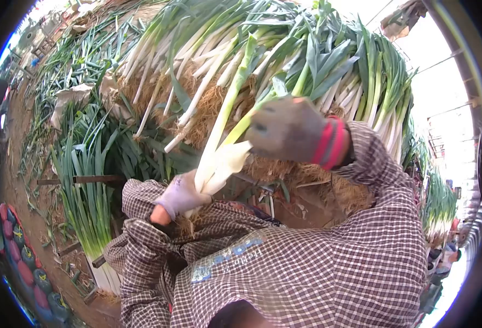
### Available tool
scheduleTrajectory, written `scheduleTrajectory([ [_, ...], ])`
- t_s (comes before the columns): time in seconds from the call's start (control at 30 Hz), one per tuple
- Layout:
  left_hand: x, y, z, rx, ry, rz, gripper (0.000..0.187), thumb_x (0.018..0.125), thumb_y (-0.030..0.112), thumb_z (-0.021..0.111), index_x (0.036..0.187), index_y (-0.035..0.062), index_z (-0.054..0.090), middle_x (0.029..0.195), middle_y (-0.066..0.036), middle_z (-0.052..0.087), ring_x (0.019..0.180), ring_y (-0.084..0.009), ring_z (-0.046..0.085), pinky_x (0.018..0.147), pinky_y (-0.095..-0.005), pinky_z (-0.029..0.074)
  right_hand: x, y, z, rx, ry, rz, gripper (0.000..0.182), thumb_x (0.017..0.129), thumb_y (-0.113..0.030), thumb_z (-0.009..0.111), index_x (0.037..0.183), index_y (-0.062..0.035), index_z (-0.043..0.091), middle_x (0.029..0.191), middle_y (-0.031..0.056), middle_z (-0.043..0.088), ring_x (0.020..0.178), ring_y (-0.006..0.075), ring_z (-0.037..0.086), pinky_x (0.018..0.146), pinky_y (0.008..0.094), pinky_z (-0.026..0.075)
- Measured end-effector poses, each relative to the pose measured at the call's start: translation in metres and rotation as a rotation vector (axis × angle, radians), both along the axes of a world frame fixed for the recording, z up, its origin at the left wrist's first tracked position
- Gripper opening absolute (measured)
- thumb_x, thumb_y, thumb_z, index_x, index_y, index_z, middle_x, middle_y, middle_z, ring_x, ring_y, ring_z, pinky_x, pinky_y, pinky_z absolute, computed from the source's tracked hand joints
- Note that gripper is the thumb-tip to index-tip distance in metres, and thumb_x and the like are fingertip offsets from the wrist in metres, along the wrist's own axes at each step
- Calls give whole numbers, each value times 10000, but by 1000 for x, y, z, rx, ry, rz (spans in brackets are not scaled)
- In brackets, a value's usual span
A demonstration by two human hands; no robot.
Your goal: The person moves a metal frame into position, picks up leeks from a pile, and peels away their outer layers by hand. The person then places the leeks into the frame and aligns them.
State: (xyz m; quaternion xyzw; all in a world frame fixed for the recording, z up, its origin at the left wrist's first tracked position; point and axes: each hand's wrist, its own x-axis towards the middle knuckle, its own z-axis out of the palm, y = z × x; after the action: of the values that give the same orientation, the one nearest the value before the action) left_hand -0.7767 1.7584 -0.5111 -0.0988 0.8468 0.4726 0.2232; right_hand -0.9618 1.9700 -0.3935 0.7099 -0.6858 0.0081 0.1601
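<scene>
Our left hand point(183, 195) grips the leek point(217, 131) near its roots; our right, beyond it, is closed on a peeled outer leaf point(230, 164). Sideways tugging could snap the stalk.

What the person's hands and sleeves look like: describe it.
The left hand wears a pale lavender glove. The right hand wears a dirty grey-brown glove with a pinkish-red cuff banded in dark. Both sleeves are dark-and-white checked.

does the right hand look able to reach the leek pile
Probably yes: the right hand is close to the leek pile with nothing seen between, though it seems busy with the held leek.
</scene>
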Motion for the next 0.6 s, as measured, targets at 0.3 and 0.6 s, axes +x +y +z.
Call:
scheduleTrajectory([
  [0.3, -10, -71, -1, 55, -155, -60, 586, 660, 319, 833, 1135, 21, 663, 1042, -87, 710, 932, -169, 647, 877, -296, 494, -36, 162, -10, 607, -250, -848, 249, 927, -301, 618, 896, -75, 717, 678, 73, 603, 627, 191, 594, 622, 334, 545],
  [0.6, 2, -91, -2, 54, -160, -49, 632, 665, 288, 841, 1190, 4, 634, 1082, -104, 701, 980, -180, 636, 906, -305, 482, 35, 82, -109, 489, -833, -708, 739, 841, -522, 674, 1354, -18, 502, 1167, 196, 652, 1081, 312, 637, 941, 419, 502],
])
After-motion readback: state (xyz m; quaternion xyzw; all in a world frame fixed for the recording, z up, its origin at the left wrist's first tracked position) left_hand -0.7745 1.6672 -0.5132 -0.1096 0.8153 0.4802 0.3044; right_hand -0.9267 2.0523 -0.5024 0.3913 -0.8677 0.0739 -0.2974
